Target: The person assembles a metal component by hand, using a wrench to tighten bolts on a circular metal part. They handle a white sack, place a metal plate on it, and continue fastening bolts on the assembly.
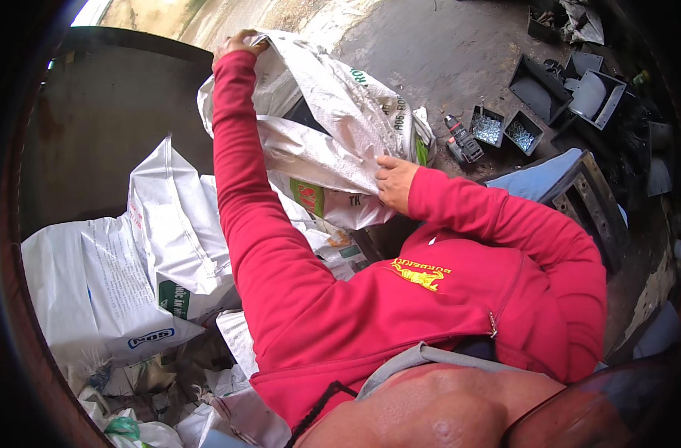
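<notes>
A big white woven plastic sack with green and black print lies in front of me, its mouth spread partway so that a dark patch shows between its folds. Stretched far forward, my left hand has its fingers closed around the sack's far left rim. My right hand pinches the crumpled edge of the same sack at its near right side. Both arms are in red sleeves. What lies inside the sack is mostly hidden by its folds.
More white sacks are heaped on my left before a dark panel. To the right of the sack, a cordless drill sits beside two small bins of screws. Several black metal housings stand beyond. A blue cloth lies nearer me.
</notes>
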`<state>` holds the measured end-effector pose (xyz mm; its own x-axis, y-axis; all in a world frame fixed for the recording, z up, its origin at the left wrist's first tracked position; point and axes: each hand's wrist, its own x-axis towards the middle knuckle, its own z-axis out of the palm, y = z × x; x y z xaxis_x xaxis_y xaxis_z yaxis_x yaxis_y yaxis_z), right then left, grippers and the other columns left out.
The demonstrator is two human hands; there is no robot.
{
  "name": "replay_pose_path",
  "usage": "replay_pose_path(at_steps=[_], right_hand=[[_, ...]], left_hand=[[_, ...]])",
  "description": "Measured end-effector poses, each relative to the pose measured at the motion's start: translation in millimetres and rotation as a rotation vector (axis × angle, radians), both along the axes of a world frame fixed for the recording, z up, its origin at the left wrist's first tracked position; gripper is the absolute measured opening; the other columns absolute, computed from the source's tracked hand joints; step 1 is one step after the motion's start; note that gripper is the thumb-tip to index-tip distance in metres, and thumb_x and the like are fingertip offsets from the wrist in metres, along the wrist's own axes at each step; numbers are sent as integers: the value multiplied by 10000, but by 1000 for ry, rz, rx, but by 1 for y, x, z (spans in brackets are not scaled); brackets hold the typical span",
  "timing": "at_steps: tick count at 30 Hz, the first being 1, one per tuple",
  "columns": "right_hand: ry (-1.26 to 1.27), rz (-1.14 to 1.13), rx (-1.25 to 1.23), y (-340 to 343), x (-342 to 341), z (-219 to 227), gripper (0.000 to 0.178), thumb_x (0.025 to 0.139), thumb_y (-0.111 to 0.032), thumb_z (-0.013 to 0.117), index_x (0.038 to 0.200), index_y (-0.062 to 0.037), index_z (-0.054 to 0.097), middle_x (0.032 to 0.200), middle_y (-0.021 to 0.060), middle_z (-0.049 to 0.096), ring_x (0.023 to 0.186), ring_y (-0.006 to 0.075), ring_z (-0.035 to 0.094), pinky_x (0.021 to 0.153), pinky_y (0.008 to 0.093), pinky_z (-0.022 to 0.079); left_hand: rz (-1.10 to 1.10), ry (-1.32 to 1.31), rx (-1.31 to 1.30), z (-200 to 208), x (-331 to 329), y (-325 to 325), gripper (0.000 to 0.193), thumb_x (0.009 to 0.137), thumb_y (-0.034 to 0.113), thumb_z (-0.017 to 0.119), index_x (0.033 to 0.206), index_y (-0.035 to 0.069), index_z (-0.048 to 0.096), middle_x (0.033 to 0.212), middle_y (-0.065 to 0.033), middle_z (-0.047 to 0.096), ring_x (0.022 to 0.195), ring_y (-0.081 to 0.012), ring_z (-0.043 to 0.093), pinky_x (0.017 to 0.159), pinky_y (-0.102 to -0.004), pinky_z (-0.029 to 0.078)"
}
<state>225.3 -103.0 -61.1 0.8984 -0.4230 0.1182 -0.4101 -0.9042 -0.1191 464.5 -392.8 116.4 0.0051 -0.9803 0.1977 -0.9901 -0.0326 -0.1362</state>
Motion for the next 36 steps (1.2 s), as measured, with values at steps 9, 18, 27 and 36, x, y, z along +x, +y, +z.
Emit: replay_pose_path(at_steps=[9, 18, 27, 36], right_hand=[[-424, -551, -179, -52, -41, 88, 232, 704, -235, 681, 933, -203, 678, 1355, 106, 448, 1247, 287, 422, 937, 384, 398], [-564, -910, 211, -74, -75, 51, 599, 738, -97, 599, 1322, -191, 510, 1193, 155, 501, 923, 294, 629, 812, 361, 526], [-582, -1041, 190, -79, -83, 50, 617, 747, -73, 589, 1347, -93, 451, 1275, 160, 458, 982, 341, 611, 883, 393, 497], [-565, -829, 17, -52, -123, 71, 830, 698, -269, 751, 1417, -159, 353, 1437, 215, 266, 1258, 391, 399, 1041, 434, 368]], left_hand=[[-55, -99, 306, 53, -77, 134, 383, 759, 436, 687, 1059, 197, 698, 1115, -65, 652, 1030, -279, 608, 875, -380, 491], [7, -293, 546, -100, -60, 85, 615, 681, 436, 742, 1153, 65, 609, 1177, -144, 616, 1108, -312, 582, 925, -397, 474], [-449, 48, 430, -23, -2, 146, 579, 588, 304, 744, 1053, 16, 556, 998, -238, 628, 977, -376, 601, 853, -416, 473], [-1157, 592, -71, 98, -37, 191, 549, 767, 236, 699, 1245, 10, 552, 1243, -160, 565, 1163, -303, 529, 991, -390, 386]])
